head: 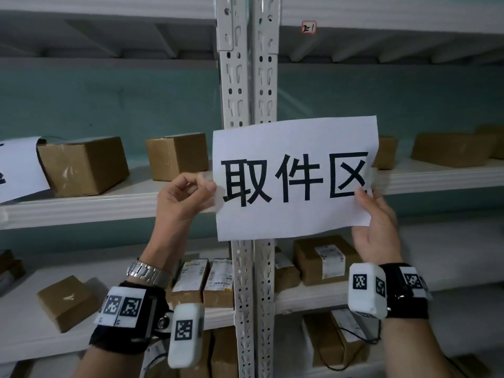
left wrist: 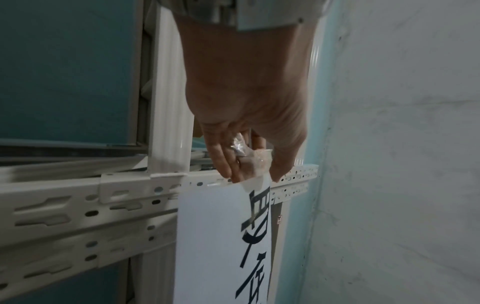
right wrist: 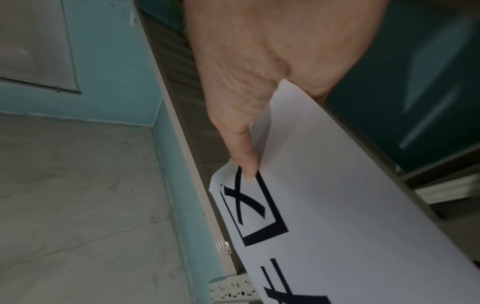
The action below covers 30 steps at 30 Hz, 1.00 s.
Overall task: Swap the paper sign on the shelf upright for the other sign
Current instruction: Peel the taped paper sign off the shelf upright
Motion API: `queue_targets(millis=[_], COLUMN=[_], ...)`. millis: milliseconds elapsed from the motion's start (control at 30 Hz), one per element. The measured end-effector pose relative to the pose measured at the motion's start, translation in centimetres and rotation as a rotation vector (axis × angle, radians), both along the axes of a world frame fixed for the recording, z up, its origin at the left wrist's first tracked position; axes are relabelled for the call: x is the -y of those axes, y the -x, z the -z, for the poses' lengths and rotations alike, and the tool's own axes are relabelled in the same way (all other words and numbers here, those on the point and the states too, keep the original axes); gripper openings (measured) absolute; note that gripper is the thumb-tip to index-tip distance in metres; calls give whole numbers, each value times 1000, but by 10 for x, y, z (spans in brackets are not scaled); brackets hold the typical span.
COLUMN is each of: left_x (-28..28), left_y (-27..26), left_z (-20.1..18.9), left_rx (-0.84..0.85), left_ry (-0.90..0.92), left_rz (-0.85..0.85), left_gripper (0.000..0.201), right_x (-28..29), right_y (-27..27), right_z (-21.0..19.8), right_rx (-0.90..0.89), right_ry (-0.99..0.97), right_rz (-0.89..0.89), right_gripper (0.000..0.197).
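A white paper sign [head: 294, 178] with three large black characters is held flat in front of the white perforated shelf upright [head: 248, 77]. My left hand [head: 207, 187] pinches its left edge, and the left wrist view shows crumpled clear tape [left wrist: 244, 152] between the fingers where they meet the sign [left wrist: 215, 236]. At the lower right corner my right hand [head: 365, 196] holds the sheet, thumb [right wrist: 246, 162] pressed on the front of the sign [right wrist: 337, 195], other fingers hidden behind. A second white sign [head: 19, 167] leans against a box at the far left of the middle shelf.
Brown cardboard boxes [head: 84, 165] [head: 177, 155] stand on the middle shelf [head: 81, 211] on both sides of the upright. Labelled parcels [head: 324, 260] fill the shelves below. A teal wall [head: 109, 105] runs behind the rack.
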State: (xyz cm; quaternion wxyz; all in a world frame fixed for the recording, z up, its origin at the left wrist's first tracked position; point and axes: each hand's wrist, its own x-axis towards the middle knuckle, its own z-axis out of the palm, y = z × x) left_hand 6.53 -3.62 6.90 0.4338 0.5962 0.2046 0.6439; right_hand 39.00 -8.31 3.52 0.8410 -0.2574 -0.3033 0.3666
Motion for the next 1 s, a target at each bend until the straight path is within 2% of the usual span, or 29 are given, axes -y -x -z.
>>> queue_targets(millis=[100,167,267,367,433,567,633,667,767,833,900,967,1000], left_x=[1,1,-1,-4,-5,-6,-6,-6,-7,-8,-9,-8,-8], left_y=[-13,-21,-28,-33,-37,-43,-46,-47,-54,-61,-69,-76,-79], left_z=[-2,-2,0,0,-1,-3,-5,-6,-6,-6,-6,-6,-5], left_rx=[23,-10,-60,-95,-106,-75,-58,-47,-9,16,24,19,14], left_ry=[42,53,48,38,32,26,27,23,3,-1,8,14,15], left_rz=[21,-52,-142,-130,-116,-116,-103,-96,-83,-74,-60,-41,-34], left_gripper=[34,51,65,72,68,55,52,50,46,48,50,49,47], right_x=[4,7,12,14,16,19,22,24,28,28,24,18,15], right_y=[-3,-6,-12,-19,-23,-31,-35,-35,-31,-23,-15,-10,-8], right_z=[-1,-2,-3,0,0,-1,-1,0,10,18,23,21,20], right_rx=[-7,3,34,36,22,38,7,-31,-216,-308,-259,-94,-45], right_ry=[-27,-43,-49,-42,-44,-77,-110,-138,-313,-414,-391,-229,-135], right_rz=[15,36,84,141,150,98,42,4,-123,-181,-245,-240,-190], right_gripper=[50,43,29,33,41,36,48,53,38,39,38,34,39])
